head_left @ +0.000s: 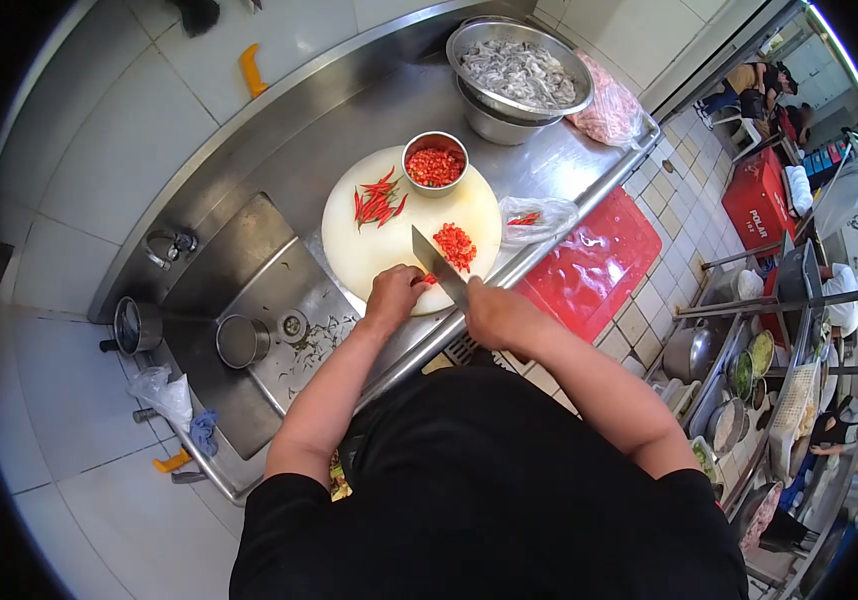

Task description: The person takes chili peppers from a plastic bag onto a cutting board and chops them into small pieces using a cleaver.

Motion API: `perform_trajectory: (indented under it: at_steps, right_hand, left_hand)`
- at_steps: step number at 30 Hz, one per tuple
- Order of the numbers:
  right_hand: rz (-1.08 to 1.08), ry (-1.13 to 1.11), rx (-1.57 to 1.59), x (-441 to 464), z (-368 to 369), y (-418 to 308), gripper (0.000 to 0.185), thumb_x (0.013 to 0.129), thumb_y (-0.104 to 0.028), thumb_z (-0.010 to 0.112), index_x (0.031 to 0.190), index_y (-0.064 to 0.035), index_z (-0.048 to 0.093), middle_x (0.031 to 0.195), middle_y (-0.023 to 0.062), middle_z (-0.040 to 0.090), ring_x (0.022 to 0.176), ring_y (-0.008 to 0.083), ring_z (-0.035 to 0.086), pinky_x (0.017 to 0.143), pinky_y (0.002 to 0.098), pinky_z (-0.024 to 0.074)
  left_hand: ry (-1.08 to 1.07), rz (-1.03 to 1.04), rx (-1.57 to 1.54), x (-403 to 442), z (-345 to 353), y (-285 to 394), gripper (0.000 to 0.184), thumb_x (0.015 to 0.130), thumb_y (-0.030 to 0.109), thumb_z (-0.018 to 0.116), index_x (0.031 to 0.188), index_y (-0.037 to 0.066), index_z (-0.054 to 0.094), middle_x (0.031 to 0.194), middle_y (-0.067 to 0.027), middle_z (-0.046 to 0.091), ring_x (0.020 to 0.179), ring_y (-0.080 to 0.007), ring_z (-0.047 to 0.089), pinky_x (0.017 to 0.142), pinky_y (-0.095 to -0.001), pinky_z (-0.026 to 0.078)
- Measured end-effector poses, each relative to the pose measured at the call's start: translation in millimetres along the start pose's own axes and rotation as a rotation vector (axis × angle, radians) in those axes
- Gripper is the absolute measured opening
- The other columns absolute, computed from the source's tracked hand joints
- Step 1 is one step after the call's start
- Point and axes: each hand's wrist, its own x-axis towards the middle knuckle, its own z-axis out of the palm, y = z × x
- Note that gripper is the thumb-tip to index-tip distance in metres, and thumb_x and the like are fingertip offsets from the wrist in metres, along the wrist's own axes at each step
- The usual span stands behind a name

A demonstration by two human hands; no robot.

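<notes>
My right hand (494, 315) is closed round the handle of a knife (436, 262), its blade over the round white cutting board (349, 250). Beside the blade, my left hand (396, 295) has its bent fingers on a small bunch of red chili peppers (430, 279) at the board's near edge. To the right of the blade lies a heap of chopped chili (455, 246). Whole red chilies (378, 203) lie at the board's upper left. A steel cup (436, 137) at the back of the board holds more chopped chili.
A steel bowl (576, 70) of greyish food pieces stands behind, next to a bag of pink food (611, 105). A plastic bag (539, 222) with chilies lies right of the board. The sink (249, 255) with scraps and a pot (241, 340) is at left. Other people are at far right.
</notes>
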Motion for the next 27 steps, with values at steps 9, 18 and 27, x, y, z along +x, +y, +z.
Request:
perform_trajectory:
  at_steps: [9,18,27]
  right_hand:
    - [-0.043,0.085,0.025,11.0,4.5,4.9,0.023,0.093,-0.009,0.043,0.11,0.0054,0.045,0.091,0.0324,0.068,0.089,0.0447,0.069,0.08,0.0525,0.0548]
    - [0.059,0.005,0.018,9.7,36.9,13.9,0.025,0.093,-0.01,0.044,0.112,0.0062,0.045,0.097,0.033,0.067,0.094,0.044,0.068,0.083,0.0518,0.0538]
    - [0.047,0.012,0.031,-1.1,42.1,13.4,0.028,0.095,-0.015,0.046,0.115,0.0037,0.044,0.094,0.0302,0.068,0.092,0.0432,0.069,0.08,0.0527,0.0543]
  left_hand:
    - [0.134,0.089,0.001,-6.5,14.2,-11.8,0.017,0.083,0.016,0.074,0.094,0.003,0.076,0.092,-0.0142,0.07,0.086,-0.0308,0.068,0.079,-0.0398,0.053]
    - [0.168,0.13,0.024,-9.8,20.4,-14.1,0.015,0.087,0.012,0.067,0.094,0.002,0.075,0.09,-0.018,0.069,0.087,-0.0355,0.065,0.084,-0.0441,0.051]
    - [0.224,0.092,-0.045,-10.8,26.1,-16.8,0.013,0.083,0.012,0.068,0.091,0.004,0.076,0.088,-0.0172,0.068,0.086,-0.0344,0.066,0.081,-0.0428,0.052]
